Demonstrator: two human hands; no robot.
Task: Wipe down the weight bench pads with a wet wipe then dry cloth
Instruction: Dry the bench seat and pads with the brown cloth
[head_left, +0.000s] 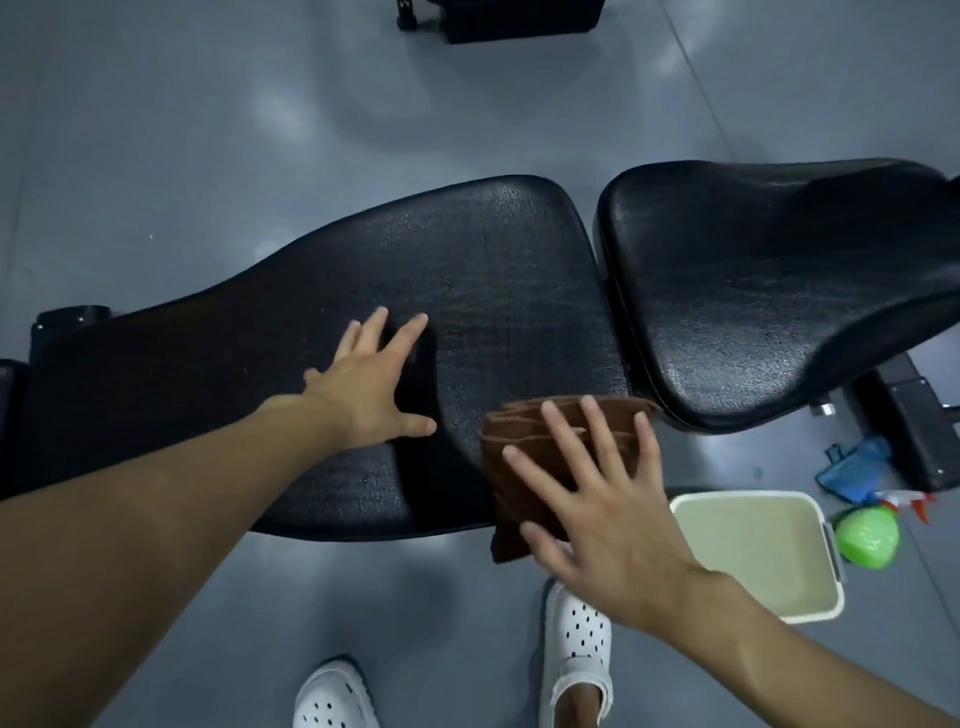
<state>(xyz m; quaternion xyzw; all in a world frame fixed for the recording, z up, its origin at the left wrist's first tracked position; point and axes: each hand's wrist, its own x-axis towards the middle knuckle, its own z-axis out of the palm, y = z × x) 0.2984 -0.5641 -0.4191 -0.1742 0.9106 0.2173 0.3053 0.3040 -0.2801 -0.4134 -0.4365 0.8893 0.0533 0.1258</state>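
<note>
— Where is the cloth (511, 499) sitting?

— Lower centre-right of the frame, on the near edge of the long pad (363, 270). It is lying folded in several layers, and its near end is hanging off the edge toward the floor.

— And the hands?

— Both are spread flat, gripping nothing. The left hand (371, 374) is resting with splayed fingers on the long pad at mid-frame, apparently bracing. The right hand (597, 499) is lying over the cloth with straight fingers, seemingly pressing it down. They are working apart, not together.

— How is that cloth going to behave?

— Soft, light and limp, I am guessing. A flat palm should be pushing it along well enough, though the layers may be sliding over one another and unfolding. The pad is looking glossy and crackled, so it is probably slick. I would be pressing on the middle of the stack and keeping the loose edges under the fingers.

— What else is lying about?

— The seat pad (779, 291) is sitting at the upper right, beside the long one with a gap between them. A cream tub (748, 551) and a green bottle (867, 535) are standing on the floor at the lower right.

— Any wet wipe showing?

— I am not seeing one — so I am judging this the drying pass.
</note>
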